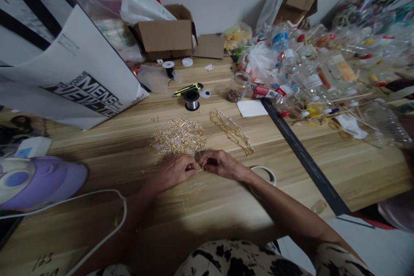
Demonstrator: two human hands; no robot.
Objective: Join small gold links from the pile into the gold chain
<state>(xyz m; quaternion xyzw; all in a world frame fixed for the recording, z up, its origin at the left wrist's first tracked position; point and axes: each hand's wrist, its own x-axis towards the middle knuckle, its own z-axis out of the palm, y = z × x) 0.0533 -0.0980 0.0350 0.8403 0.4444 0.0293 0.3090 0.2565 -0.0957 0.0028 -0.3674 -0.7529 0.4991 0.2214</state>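
Both hands meet over the wooden table just below a pile of small gold and silver metal links (177, 136). My left hand (177, 170) is closed in a pinch. Close beside it, my right hand (221, 164) pinches too, its fingertips nearly touching the left ones. Between them shows something tiny and metallic, too small to name. A short silver chain piece (199, 186) lies on the table below the hands. Several gold and silver chains (233, 133) are laid out beyond my right hand. A roll of tape (263, 175) sits partly under my right forearm.
A spool of wire (192, 100), a yellow cutter knife (187, 89) and a jar of beads (238, 87) stand behind the pile. A long black strip (304, 157) crosses the right side, before heaped plastic bottles (310, 73). A white paper bag (64, 60) and a white cable (124, 207) are left.
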